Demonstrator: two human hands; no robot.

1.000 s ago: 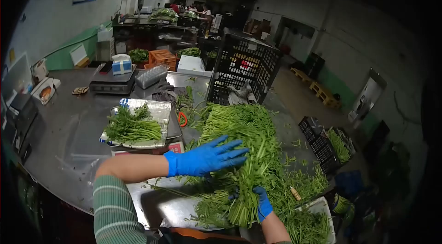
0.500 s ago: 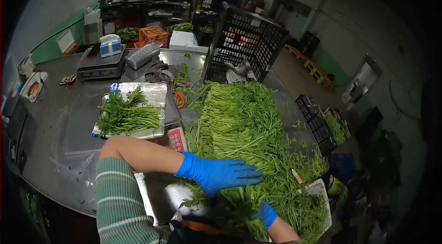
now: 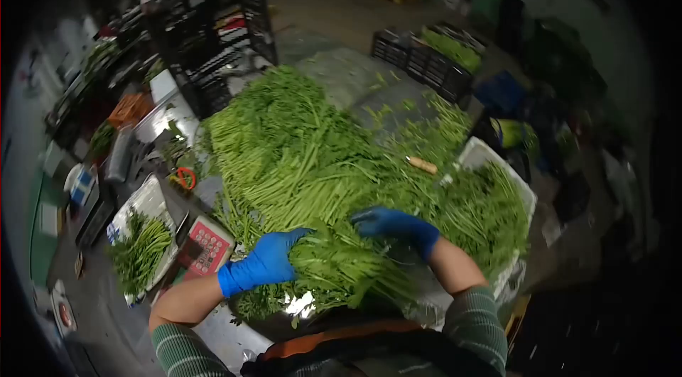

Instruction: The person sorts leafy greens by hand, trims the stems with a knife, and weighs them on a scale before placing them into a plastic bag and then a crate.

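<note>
Both hands wear blue gloves. My left hand (image 3: 268, 260) is wrapped round the left side of a bunch of leafy greens (image 3: 348, 267) close to my body. At the top right of that bunch is my right hand (image 3: 394, 226), blurred, its fingers pointing left and bent over the leaves. Beyond them spreads a large pile of greens (image 3: 284, 142), stems toward the left. A wooden-handled tool (image 3: 422, 164) lies on the greens at the right. On the left, a smaller bunch (image 3: 142, 249) rests on a foil-covered tray.
A white box (image 3: 527, 192) of greens stands at the right. Black crates (image 3: 426, 68) are beyond it. A tall black crate (image 3: 259, 14) stands behind the pile. Red-handled scissors (image 3: 186, 178) and a red keypad (image 3: 207, 245) are at the left.
The view has swung to the right. My left hand has gone from lying flat on the pile to gripping the nearer bunch. My right hand has moved up beside that bunch, which is now in fuller view.
</note>
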